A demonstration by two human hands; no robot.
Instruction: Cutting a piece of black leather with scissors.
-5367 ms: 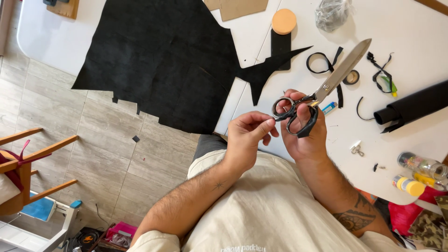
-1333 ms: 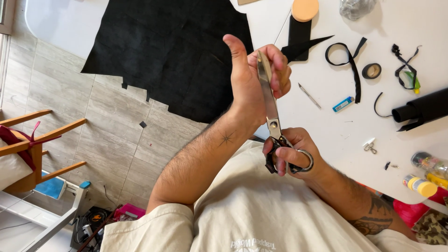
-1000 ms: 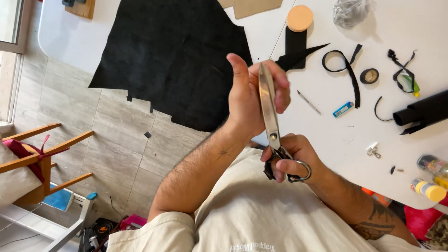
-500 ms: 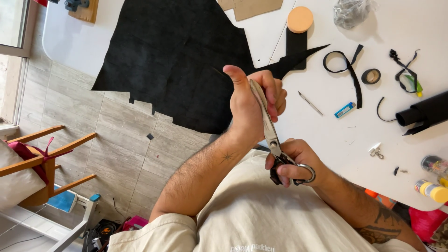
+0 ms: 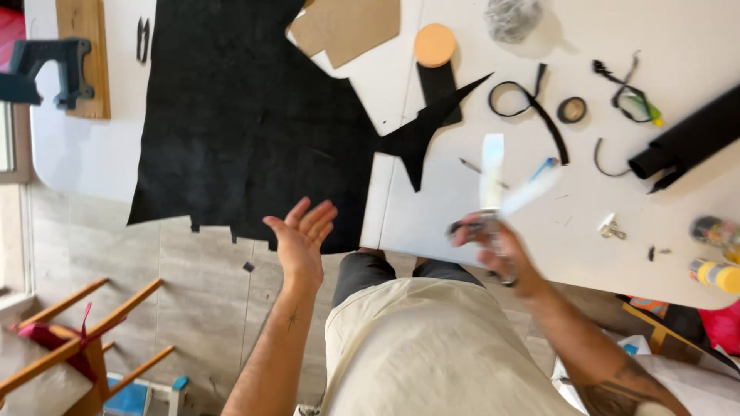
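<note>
My right hand [image 5: 497,250] grips the handles of large metal scissors [image 5: 493,189], whose blades are blurred by motion above the white table [image 5: 432,223]. My left hand [image 5: 302,233] is held open, palm up with fingers spread and empty, near the lower edge of a big black leather sheet [image 5: 247,115] that overhangs the table's edge. A pointed black leather offcut [image 5: 424,131] lies just right of the sheet.
On the table lie a round orange disc [image 5: 435,45], brown card pieces [image 5: 347,27], a black strap loop [image 5: 524,100], a tape ring [image 5: 572,110], a black roll [image 5: 686,139], small bottles [image 5: 713,254] and a wooden board [image 5: 81,54]. A wooden chair frame [image 5: 69,339] stands on the tiled floor.
My left hand has let go of the scissor blades and swung left, now open. The right hand has swung the scissors out over the table.
</note>
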